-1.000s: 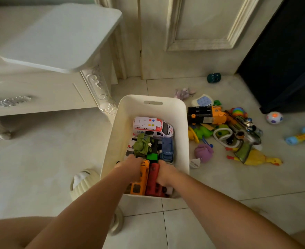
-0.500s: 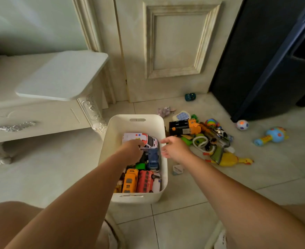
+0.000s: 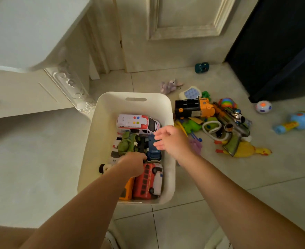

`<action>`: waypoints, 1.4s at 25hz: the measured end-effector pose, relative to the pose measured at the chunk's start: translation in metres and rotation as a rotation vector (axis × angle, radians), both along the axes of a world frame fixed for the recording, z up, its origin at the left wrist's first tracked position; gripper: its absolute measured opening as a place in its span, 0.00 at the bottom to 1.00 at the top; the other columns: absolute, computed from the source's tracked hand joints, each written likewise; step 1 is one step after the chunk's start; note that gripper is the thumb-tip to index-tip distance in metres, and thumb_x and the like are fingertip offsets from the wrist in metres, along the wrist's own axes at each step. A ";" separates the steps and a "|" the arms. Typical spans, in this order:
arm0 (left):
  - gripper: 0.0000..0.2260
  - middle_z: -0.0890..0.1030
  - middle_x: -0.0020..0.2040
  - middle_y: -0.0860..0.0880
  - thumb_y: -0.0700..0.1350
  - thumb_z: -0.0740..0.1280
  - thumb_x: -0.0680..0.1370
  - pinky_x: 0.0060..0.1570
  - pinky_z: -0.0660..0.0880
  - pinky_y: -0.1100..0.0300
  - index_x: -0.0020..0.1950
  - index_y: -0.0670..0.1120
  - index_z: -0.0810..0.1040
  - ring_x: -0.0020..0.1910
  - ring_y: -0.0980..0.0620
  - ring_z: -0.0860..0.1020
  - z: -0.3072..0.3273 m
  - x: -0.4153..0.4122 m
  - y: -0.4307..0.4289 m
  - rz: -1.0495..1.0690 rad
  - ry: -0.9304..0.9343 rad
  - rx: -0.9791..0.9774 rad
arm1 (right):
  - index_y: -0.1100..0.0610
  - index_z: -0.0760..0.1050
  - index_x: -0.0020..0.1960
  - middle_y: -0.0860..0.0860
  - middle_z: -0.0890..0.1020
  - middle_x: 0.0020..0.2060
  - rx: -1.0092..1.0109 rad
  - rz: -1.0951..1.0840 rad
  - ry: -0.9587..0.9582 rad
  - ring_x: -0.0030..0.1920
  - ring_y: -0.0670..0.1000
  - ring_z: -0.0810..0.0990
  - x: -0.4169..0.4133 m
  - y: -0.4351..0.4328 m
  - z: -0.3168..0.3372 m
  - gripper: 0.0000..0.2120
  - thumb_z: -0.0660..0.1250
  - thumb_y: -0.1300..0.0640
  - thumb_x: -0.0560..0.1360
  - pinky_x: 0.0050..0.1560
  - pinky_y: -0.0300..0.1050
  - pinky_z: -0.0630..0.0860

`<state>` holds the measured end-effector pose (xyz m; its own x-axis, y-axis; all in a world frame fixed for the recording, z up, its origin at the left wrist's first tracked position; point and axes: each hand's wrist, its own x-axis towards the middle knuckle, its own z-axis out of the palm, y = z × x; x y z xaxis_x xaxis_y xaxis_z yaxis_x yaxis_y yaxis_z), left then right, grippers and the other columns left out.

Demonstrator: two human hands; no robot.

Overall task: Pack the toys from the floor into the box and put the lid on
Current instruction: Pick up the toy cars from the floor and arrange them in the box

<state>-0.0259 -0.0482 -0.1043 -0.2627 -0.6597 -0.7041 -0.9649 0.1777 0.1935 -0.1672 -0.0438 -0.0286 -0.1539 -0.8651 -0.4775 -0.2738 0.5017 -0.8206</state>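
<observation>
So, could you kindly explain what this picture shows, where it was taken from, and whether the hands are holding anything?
There is no machine here: a camera worn on a person's head looks down at their two bare arms. The left hand reaches into a white box of toy vehicles, among them a white ambulance and a red bus; its fingers are hidden, so I cannot tell whether it grips anything. The right hand is open and empty, at the box's right edge. More toys lie on the tiled floor to the right, including a yellow rubber chicken and a spotted ball.
</observation>
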 end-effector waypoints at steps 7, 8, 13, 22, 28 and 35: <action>0.25 0.66 0.70 0.49 0.50 0.65 0.76 0.64 0.66 0.45 0.72 0.61 0.64 0.69 0.44 0.63 -0.008 0.037 0.009 -0.033 -0.100 -0.044 | 0.57 0.58 0.75 0.61 0.65 0.69 0.598 0.665 0.599 0.67 0.63 0.69 0.065 0.005 -0.096 0.31 0.60 0.44 0.78 0.60 0.55 0.71; 0.26 0.65 0.71 0.50 0.51 0.65 0.75 0.64 0.66 0.44 0.72 0.62 0.63 0.69 0.44 0.63 -0.007 0.042 0.010 -0.024 -0.078 -0.040 | 0.56 0.59 0.74 0.60 0.65 0.69 0.591 0.664 0.585 0.67 0.63 0.68 0.065 0.009 -0.104 0.32 0.60 0.39 0.76 0.61 0.56 0.71; 0.32 0.64 0.73 0.51 0.53 0.70 0.73 0.67 0.63 0.42 0.74 0.64 0.60 0.70 0.44 0.63 -0.006 0.056 0.011 -0.007 -0.029 -0.007 | 0.58 0.72 0.66 0.57 0.78 0.59 0.496 0.652 0.514 0.56 0.56 0.79 0.056 0.001 -0.086 0.24 0.70 0.52 0.73 0.55 0.50 0.77; 0.34 0.76 0.62 0.49 0.52 0.73 0.68 0.59 0.74 0.50 0.73 0.57 0.67 0.61 0.45 0.73 -0.016 0.085 0.004 0.222 0.086 0.043 | 0.59 0.69 0.70 0.58 0.77 0.63 0.597 0.849 0.602 0.57 0.59 0.80 0.065 -0.008 -0.089 0.21 0.63 0.64 0.77 0.54 0.51 0.80; 0.35 0.68 0.69 0.46 0.71 0.60 0.69 0.69 0.58 0.36 0.72 0.56 0.67 0.71 0.43 0.62 -0.001 0.047 0.014 0.177 0.037 -0.037 | 0.58 0.71 0.67 0.57 0.78 0.53 0.232 0.555 0.654 0.49 0.56 0.78 0.079 -0.059 -0.085 0.17 0.58 0.56 0.79 0.44 0.46 0.75; 0.34 0.44 0.80 0.42 0.55 0.57 0.81 0.72 0.40 0.32 0.79 0.49 0.40 0.78 0.39 0.40 -0.003 0.032 0.026 -0.055 -0.028 0.037 | 0.46 0.57 0.74 0.59 0.52 0.73 0.295 0.678 0.799 0.65 0.66 0.67 0.145 -0.066 -0.124 0.35 0.67 0.40 0.73 0.59 0.56 0.73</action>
<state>0.0061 -0.0225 -0.1073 -0.2776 -0.6183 -0.7353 -0.9590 0.2236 0.1740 -0.0220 -0.1098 -0.1522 -0.0465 -0.7546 -0.6545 -0.9689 0.1934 -0.1541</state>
